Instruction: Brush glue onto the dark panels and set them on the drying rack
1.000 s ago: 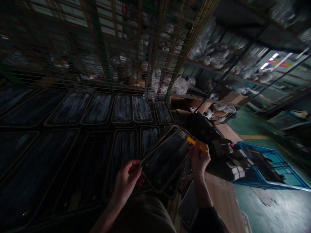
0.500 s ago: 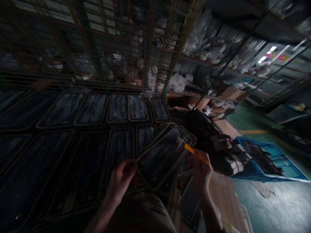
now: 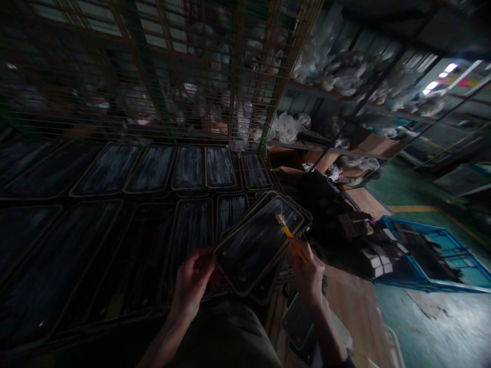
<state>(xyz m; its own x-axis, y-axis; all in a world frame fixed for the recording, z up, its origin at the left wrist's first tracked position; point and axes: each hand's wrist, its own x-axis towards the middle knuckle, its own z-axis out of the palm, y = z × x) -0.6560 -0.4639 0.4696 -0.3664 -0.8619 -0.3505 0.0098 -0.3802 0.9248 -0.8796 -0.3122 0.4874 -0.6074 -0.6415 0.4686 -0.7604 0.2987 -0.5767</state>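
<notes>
My left hand (image 3: pixel 194 282) grips the near left corner of a dark rounded rectangular panel (image 3: pixel 257 243) with a pale rim, held tilted over my lap. My right hand (image 3: pixel 308 276) is closed on a small brush with an orange handle (image 3: pixel 291 237). Its bristle tip rests on the panel's upper right area. More panels of the same kind lie stacked under the held one.
Rows of similar dark panels (image 3: pixel 187 168) lie spread on a wire rack ahead and to the left. A wire cage wall (image 3: pixel 199 76) stands behind. At right are shelves with plastic bags (image 3: pixel 287 128) and cardboard boxes (image 3: pixel 376 145), and a blue crate (image 3: pixel 429 260) on the green floor.
The brush tip has moved down and left from the panel's far corner onto its surface. My right hand dropped slightly. My left hand still holds the panel.
</notes>
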